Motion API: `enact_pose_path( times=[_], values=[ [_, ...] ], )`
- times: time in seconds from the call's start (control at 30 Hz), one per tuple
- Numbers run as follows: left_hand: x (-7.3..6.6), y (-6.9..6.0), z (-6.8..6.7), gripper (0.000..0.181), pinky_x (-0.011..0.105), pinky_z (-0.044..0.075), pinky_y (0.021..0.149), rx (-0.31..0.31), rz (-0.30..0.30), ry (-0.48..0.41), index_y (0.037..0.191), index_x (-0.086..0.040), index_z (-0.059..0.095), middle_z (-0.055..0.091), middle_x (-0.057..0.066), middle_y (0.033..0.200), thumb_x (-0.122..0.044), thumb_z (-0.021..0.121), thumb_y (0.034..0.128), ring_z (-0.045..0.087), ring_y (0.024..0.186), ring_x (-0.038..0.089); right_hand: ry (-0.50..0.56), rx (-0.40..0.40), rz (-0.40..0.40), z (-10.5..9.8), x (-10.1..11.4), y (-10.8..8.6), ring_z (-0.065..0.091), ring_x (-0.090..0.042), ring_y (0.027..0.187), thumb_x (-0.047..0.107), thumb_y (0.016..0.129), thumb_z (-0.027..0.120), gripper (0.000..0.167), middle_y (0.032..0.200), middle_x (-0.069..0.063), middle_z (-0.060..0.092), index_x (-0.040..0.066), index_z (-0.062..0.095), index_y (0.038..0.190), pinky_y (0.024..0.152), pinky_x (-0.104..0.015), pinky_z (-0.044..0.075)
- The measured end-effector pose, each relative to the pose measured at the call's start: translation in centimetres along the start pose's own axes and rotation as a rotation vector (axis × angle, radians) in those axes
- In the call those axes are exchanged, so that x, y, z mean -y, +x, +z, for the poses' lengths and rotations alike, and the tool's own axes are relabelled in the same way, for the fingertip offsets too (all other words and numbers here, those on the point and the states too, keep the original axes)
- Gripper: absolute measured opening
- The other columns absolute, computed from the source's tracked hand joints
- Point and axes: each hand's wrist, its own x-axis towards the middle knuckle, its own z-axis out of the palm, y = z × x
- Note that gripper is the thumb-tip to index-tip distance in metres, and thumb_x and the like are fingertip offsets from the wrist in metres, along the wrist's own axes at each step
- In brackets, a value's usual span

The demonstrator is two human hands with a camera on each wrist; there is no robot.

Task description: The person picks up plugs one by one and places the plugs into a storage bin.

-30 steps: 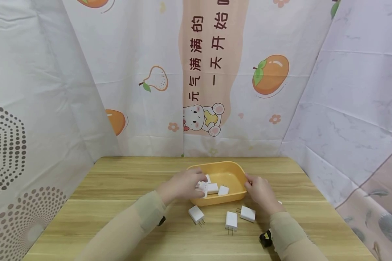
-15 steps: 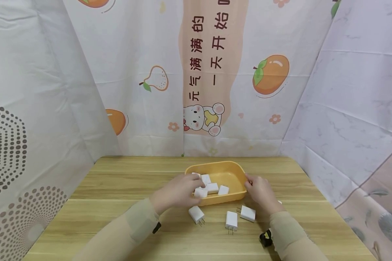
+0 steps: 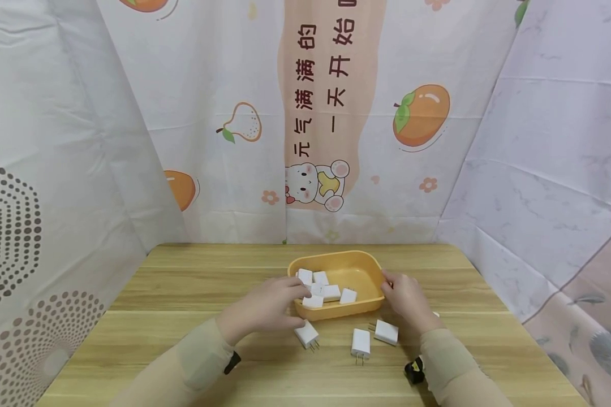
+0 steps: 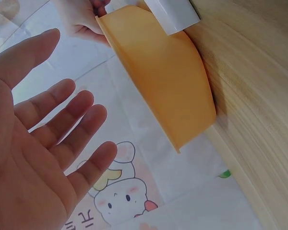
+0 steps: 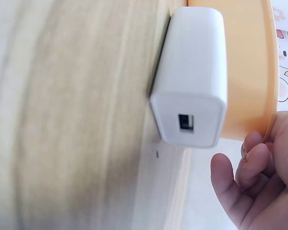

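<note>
Yellow basket (image 3: 343, 311) lay between your hands.
Your right hand (image 3: 406, 298) gripped its right rim; your left hand (image 3: 265, 308), unloaded, had fingers loosely spread near its left end. White chargers (image 3: 331, 293) lay inside; others lay on the table (image 3: 193, 282).

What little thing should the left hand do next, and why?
I'd guess the left hand should pinch the white plastic box-shaped charger near its thumb: the fingers are spread and hold nothing, and this charger lies outside the yellow plastic tray, whose rim the right hand holds, while similar chargers sit inside.
</note>
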Motion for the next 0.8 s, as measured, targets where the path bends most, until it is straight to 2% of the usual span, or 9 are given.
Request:
enact_pose_path(
  times=[0.13, 0.3, 0.57, 0.8],
  values=[
    [0.3, -0.6, 0.0, 0.051, 0.042, 0.046, 0.103, -0.004, -0.007, 0.002, 0.131, -0.017, 0.067, 0.062, 0.0, 0.134, -0.039, 0.079, 0.0867, 0.058, 0.123, 0.022, -0.003, 0.004, -0.001, 0.0, 0.0, 0.0, 0.037, -0.016, 0.047, 0.009, 0.095, 0.055, 0.042, 0.121, -0.023, 0.068, -0.002, 0.063, 0.134, 0.045, -0.031, 0.035],
    [0.5, -1.1, 0.0, 0.049, 0.043, 0.047, 0.103, -0.021, 0.013, 0.012, 0.127, -0.016, 0.069, 0.062, 0.002, 0.134, -0.039, 0.081, 0.0855, 0.059, 0.123, 0.023, -0.003, 0.004, -0.001, 0.1, 0.0, 0.0, 0.037, -0.016, 0.048, 0.009, 0.095, 0.055, 0.041, 0.12, -0.023, 0.068, -0.002, 0.064, 0.134, 0.046, -0.031, 0.035],
    [0.7, -1.3, 0.1, 0.048, 0.043, 0.047, 0.103, -0.039, 0.04, 0.005, 0.125, -0.014, 0.07, 0.063, 0.006, 0.135, -0.037, 0.081, 0.0847, 0.06, 0.123, 0.024, -0.006, 0.001, -0.009, 0.0, 0.1, -0.1, 0.036, -0.016, 0.048, 0.007, 0.096, 0.056, 0.041, 0.12, -0.023, 0.068, -0.003, 0.063, 0.134, 0.045, -0.03, 0.034],
    [0.6, -1.4, 0.3, 0.047, 0.041, 0.049, 0.101, -0.025, 0.042, 0.022, 0.124, -0.015, 0.07, 0.063, 0.004, 0.132, -0.038, 0.081, 0.0844, 0.061, 0.12, 0.021, -0.003, 0.005, 0.007, 0.0, 0.0, 0.0, 0.036, -0.016, 0.047, 0.009, 0.096, 0.056, 0.041, 0.123, -0.023, 0.067, -0.002, 0.063, 0.135, 0.045, -0.031, 0.034]
  ],
)
